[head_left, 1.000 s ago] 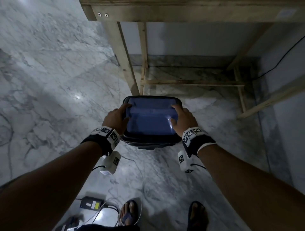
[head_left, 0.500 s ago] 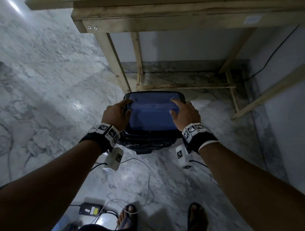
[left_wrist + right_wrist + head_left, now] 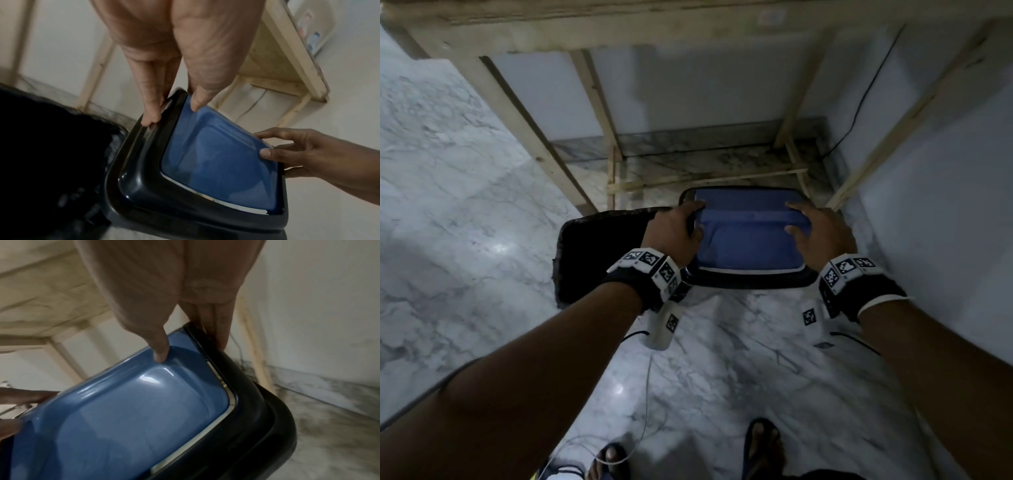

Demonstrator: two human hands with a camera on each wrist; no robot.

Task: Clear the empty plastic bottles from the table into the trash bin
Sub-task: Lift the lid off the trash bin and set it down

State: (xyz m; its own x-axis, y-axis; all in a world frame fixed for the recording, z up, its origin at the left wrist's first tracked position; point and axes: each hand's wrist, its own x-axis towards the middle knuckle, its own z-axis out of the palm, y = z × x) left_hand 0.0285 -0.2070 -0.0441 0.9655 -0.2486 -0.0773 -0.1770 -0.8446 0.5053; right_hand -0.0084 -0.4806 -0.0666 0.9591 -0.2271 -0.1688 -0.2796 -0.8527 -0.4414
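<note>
The trash bin's lid (image 3: 746,240), a black frame round a blue swing flap, is held in the air by both hands. My left hand (image 3: 674,229) grips its left edge, thumb on the blue flap (image 3: 216,162) and fingers (image 3: 152,100) round the black frame. My right hand (image 3: 822,236) grips the right edge the same way, its thumb (image 3: 162,352) pressing the flap (image 3: 133,418). The uncovered bin (image 3: 599,257), lined with a black bag (image 3: 51,154), stands on the floor just left of the lid. No bottle shows in any view.
A wooden table (image 3: 619,24) stands ahead, its legs (image 3: 541,144) and low crossbar (image 3: 705,178) right behind the bin. A white wall (image 3: 945,205) is close on the right. A thin cable (image 3: 647,394) trails on the marble floor by my sandalled feet (image 3: 760,445).
The lid has come off the bin and moved right in both hands, baring the black-lined opening at left. The view has moved closer to the table.
</note>
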